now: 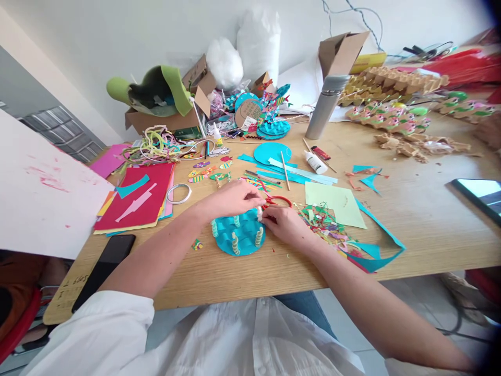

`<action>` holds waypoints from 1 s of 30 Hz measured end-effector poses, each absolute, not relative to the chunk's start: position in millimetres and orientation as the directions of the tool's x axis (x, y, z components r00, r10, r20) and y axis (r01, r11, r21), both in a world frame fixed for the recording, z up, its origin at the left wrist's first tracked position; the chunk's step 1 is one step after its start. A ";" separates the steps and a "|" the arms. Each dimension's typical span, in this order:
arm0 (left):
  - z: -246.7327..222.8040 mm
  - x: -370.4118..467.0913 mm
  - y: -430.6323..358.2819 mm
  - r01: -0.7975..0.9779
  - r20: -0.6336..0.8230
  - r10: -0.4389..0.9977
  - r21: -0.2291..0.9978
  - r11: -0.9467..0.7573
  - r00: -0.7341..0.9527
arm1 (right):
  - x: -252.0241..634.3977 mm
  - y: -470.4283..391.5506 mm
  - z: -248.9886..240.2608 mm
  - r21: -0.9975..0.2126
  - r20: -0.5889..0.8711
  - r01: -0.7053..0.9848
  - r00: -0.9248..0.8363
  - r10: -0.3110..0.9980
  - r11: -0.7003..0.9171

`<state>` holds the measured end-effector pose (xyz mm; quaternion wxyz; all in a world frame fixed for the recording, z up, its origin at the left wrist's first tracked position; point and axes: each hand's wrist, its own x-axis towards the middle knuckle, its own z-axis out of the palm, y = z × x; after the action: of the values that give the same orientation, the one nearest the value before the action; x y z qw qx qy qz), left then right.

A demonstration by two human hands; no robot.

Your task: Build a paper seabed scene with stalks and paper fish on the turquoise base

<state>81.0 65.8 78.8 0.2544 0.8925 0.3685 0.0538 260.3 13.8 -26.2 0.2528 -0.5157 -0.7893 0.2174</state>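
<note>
A round blue paper base (245,245) with wavy blue strips across it lies near the table's front edge. Several pale twisted pipe-cleaner posts (235,243) stand up from it. At its far right edge, my right hand (285,223) pinches a white twisted pipe-cleaner post (259,213) between thumb and fingers. Just above that post's top, my left hand (238,198) has its fingers closed together; what they hold, if anything, is hidden. Red-handled scissors (279,200) lie right behind my hands.
Paper scraps (323,222) and a pale green sheet (332,201) lie to the right. Behind stand a grey bottle (326,107) and a white glue bottle (315,162). On the left are coloured paper sheets (143,196), a tape roll (179,194) and a black phone (105,269).
</note>
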 end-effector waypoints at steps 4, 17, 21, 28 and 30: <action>77.8 86.0 63.5 0.655 -0.128 0.686 0.462 -0.598 0.717 | 259.0 12.5 -22.3 -0.578 0.154 0.732 -0.336 0.929 0.361; 70.5 97.0 62.8 0.665 -0.103 0.662 0.241 -0.707 0.742 | 258.2 11.9 -22.5 -0.573 0.141 0.742 -0.329 0.934 0.348; 72.6 97.1 63.0 0.604 -0.099 0.597 0.190 -0.774 0.796 | 257.6 11.2 -21.6 -0.564 0.132 0.753 -0.321 0.938 0.337; 82.1 94.4 58.4 0.636 -0.134 0.623 0.230 -0.736 0.770 | 258.1 11.5 -23.8 -0.576 0.148 0.742 -0.318 0.936 0.343; 83.4 93.3 57.0 0.638 -0.144 0.623 0.249 -0.729 0.769 | 258.6 11.8 -24.7 -0.582 0.158 0.733 -0.323 0.933 0.352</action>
<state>93.3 57.0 83.4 0.1432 0.9294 0.3391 -0.0255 258.6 11.8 -24.7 0.2410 -0.5298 -0.7861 0.2080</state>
